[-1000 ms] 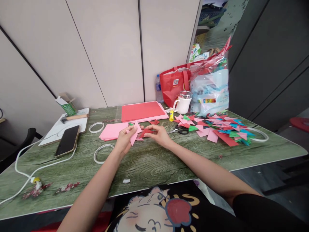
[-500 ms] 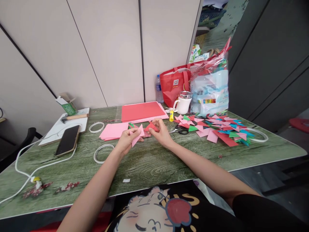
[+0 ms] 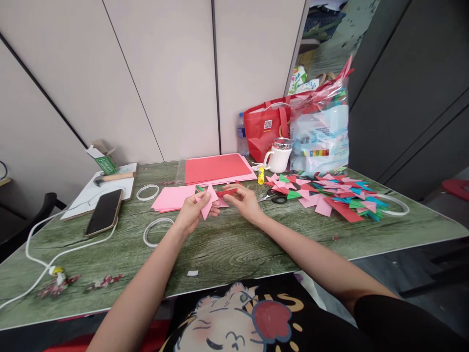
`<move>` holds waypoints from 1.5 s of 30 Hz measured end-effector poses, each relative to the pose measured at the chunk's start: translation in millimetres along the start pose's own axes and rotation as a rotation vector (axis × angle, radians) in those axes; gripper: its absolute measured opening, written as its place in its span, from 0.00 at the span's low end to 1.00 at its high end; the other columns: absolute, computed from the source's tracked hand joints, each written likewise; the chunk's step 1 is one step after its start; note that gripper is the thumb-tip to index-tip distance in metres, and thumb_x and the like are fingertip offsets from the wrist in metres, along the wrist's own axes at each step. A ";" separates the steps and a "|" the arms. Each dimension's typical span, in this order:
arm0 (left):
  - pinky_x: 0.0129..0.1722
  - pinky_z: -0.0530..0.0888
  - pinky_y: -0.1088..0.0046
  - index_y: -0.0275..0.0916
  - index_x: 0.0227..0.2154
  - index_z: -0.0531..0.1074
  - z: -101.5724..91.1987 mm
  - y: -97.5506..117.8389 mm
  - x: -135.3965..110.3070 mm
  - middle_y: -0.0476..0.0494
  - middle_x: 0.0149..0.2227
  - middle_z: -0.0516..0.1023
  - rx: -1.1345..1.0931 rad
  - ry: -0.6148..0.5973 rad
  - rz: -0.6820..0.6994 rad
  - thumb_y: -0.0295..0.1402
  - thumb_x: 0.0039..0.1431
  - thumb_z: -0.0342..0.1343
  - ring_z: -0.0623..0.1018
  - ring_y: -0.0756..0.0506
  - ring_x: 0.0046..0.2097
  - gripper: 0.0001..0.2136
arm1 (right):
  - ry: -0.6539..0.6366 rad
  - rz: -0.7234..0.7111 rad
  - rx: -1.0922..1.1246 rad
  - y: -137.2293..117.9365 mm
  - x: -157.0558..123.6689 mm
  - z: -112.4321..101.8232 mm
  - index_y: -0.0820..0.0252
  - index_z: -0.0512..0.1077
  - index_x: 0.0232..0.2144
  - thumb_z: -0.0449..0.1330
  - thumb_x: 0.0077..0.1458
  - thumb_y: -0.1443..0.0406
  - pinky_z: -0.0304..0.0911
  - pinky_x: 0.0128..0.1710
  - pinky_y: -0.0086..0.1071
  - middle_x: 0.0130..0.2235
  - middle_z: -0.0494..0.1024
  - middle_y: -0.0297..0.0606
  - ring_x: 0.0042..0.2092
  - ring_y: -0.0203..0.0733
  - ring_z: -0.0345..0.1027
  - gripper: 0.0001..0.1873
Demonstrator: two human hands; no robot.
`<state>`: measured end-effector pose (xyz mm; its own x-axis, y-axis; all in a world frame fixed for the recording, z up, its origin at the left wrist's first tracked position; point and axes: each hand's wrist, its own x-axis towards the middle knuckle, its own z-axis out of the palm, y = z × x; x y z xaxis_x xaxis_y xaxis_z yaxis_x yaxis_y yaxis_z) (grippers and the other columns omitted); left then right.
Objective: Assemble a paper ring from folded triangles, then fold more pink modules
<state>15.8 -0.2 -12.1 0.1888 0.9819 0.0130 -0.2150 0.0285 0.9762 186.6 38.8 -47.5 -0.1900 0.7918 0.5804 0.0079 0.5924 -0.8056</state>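
Observation:
My left hand (image 3: 192,212) is closed on a folded pink paper piece (image 3: 208,202), its pointed corners showing past the thumb. Close beside it, my right hand (image 3: 245,201) pinches a folded red paper piece (image 3: 227,192), seen nearly edge-on. The two pieces are close together, and I cannot tell whether they touch. A stack of pink paper sheets (image 3: 169,198) lies just behind the left hand. Past both hands are larger red sheets (image 3: 219,167). Black-handled scissors (image 3: 275,197) lie to the right of my right hand.
Folded coloured paper pieces (image 3: 330,193) are heaped at the right, before a plastic bag (image 3: 320,132). A white mug (image 3: 280,157) and glue stick (image 3: 261,176) stand nearby. Tape rolls (image 3: 147,192), a phone (image 3: 104,212), a cable (image 3: 78,252) and a hammer (image 3: 115,177) lie left.
The red paper in my right hand has turned from showing its flat face to nearly edge-on, and the right fingers have spread a little. My left hand keeps hold of the pink piece.

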 end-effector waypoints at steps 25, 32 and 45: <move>0.45 0.70 0.67 0.34 0.29 0.75 -0.4 -0.7 -0.5 0.43 0.31 0.80 0.018 0.058 0.204 0.29 0.39 0.66 0.78 0.46 0.36 0.11 | 0.115 -0.260 -0.169 -30.2 -9.9 3.3 0.58 0.68 0.32 0.57 0.52 0.66 0.68 0.32 0.30 0.34 0.75 0.39 0.35 0.38 0.70 0.03; 0.44 0.71 0.66 0.35 0.29 0.76 -1.0 -1.7 0.5 0.44 0.30 0.79 0.038 0.072 0.226 0.29 0.39 0.65 0.78 0.46 0.35 0.10 | 0.114 -0.335 -0.224 -31.6 -10.0 2.5 0.59 0.67 0.31 0.56 0.53 0.67 0.67 0.34 0.30 0.33 0.76 0.39 0.36 0.38 0.71 0.01; 0.44 0.71 0.63 0.37 0.30 0.78 -1.4 -3.8 2.6 0.44 0.31 0.80 0.048 0.142 0.260 0.30 0.37 0.66 0.78 0.44 0.35 0.12 | 0.075 -0.374 -0.251 -31.2 -9.5 1.2 0.58 0.67 0.31 0.56 0.54 0.66 0.66 0.36 0.32 0.34 0.76 0.39 0.38 0.39 0.71 0.01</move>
<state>15.8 2.5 -16.1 -0.0035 0.9715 0.2372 -0.1928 -0.2334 0.9531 187.0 12.6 -28.0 -0.1536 0.5196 0.8405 0.1920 0.8501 -0.4904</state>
